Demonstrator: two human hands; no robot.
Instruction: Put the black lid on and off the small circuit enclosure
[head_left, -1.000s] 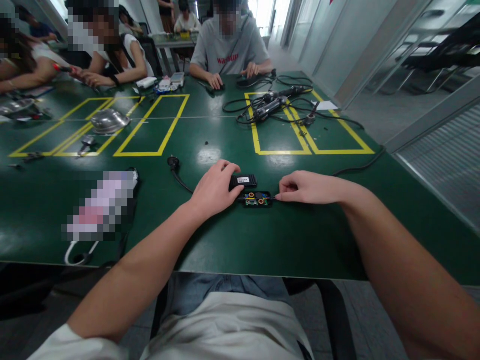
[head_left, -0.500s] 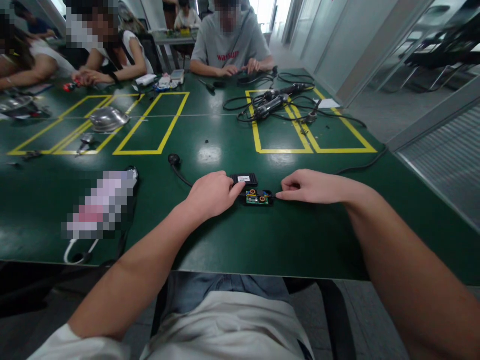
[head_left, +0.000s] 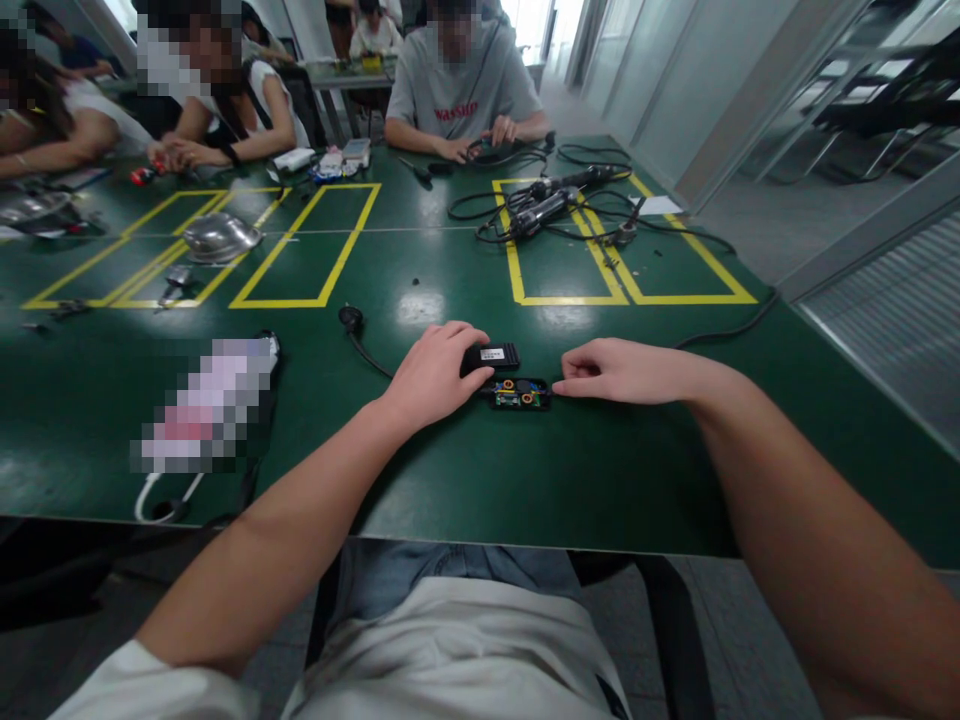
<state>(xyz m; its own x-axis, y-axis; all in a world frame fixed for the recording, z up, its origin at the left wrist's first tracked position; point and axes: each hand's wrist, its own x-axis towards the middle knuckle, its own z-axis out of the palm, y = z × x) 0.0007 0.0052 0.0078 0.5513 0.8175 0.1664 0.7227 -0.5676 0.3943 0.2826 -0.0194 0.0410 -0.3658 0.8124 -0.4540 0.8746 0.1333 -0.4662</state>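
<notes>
Over the last half second the left hand (head_left: 431, 375) has lifted its fingers, which now arch higher over the left end of the cover (head_left: 502, 356); the right hand (head_left: 607, 370) has stayed much where it was. In the head view, the box (head_left: 519, 394) lies open-side up between the two hands, its circuit parts showing, with the cover just beyond it on the table (head_left: 480, 490). The left thumb and fingers stand apart around the cover's near corner, thumb by the box's left end; I can't tell whether they grip anything. The right thumb and forefinger come together at the box's right end, but I can't make out what, if anything, is between them. From the box back to the table's near edge runs a broad strip of green, so both forearms have room to slide. To the left, a plug (head_left: 350, 319) rests with its cord curving under the left hand, and a blurred-out thing (head_left: 214, 405) sits well apart. A dark cord (head_left: 727, 335) leaves from behind the right wrist toward the table's right edge. Farther back, yellow tape (head_left: 279, 303) outlines spaces, with tools (head_left: 541, 212) across the right-hand ones.
</notes>
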